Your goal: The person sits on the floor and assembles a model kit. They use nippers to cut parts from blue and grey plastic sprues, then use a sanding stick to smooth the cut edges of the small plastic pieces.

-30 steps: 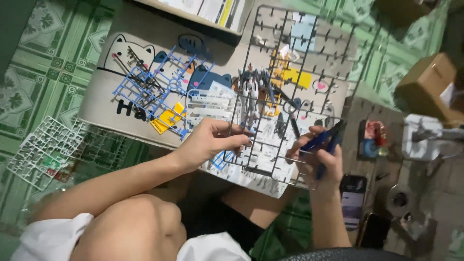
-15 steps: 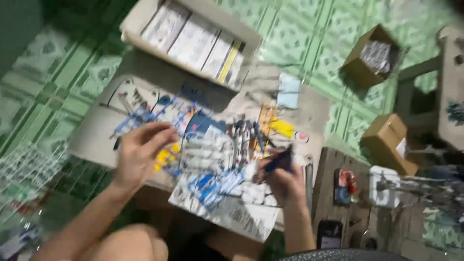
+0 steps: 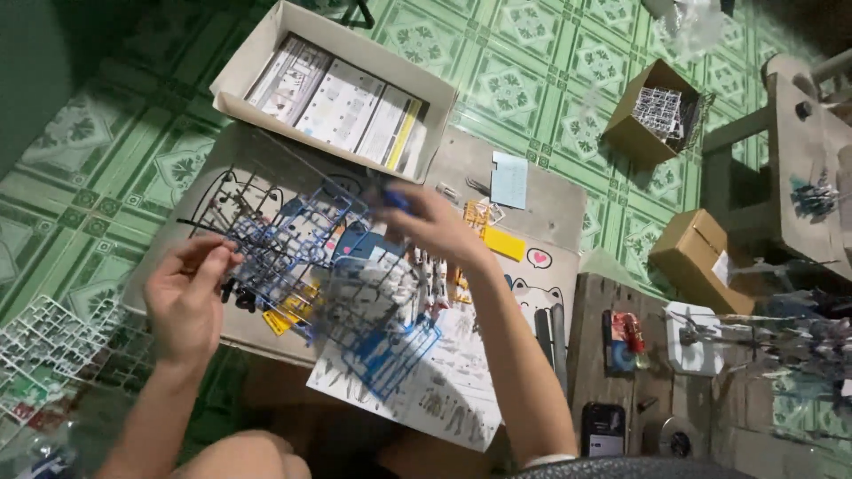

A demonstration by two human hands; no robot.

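Observation:
My left hand (image 3: 186, 302) pinches the edge of a thin dark parts frame (image 3: 232, 229) and holds it lifted over a flat cardboard sheet (image 3: 550, 200). A blue parts frame (image 3: 297, 239) overlaps the dark one just to the right. My right hand (image 3: 430, 226) reaches across the pile with its fingers closed on a small blue-handled cutter (image 3: 395, 200), right above the blue frame. Below that hand lie a grey parts frame (image 3: 368, 302), another blue frame (image 3: 395, 359) and a printed instruction sheet (image 3: 448, 395).
An open box (image 3: 257, 66) with booklets stands at the back. White parts frames (image 3: 49, 337) lie on the green tiled floor at left. To the right are two small cardboard boxes (image 3: 661, 115) (image 3: 701, 257), a phone (image 3: 603, 430) on a wooden board and a built model figure (image 3: 772, 333).
My left hand has shifted left and now pinches the dark frame. My right hand has moved up and left over the pile with the cutter. The view has swung toward the box.

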